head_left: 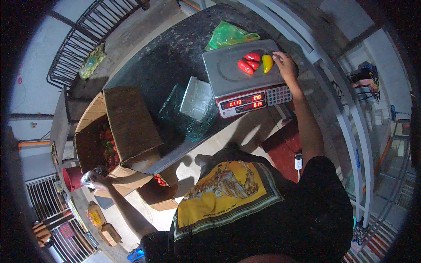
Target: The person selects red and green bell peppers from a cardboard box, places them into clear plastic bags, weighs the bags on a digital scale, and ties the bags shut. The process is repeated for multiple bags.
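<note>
1. Head view: right fingers (277,55), released, at the scale's (223,79) right edge; free room left, past the red peppers (245,67).
2. Yellow pepper (268,64) just left, long axis near-to-far.
3. Left fingers (99,179) clutch plastic (90,176).

Red digits (258,97) are glowing on the scale's (223,83) display (243,102); dark lettering (219,211) is edging the garment's (307,201) yellow print (252,173).

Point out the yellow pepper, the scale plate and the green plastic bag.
Yellow pepper (267,64): head view, middle of its body.
Scale plate (224,70): head view, bare metal left of the peppers (247,66).
Green plastic bag (227,36): head view, its crumpled middle.
</note>
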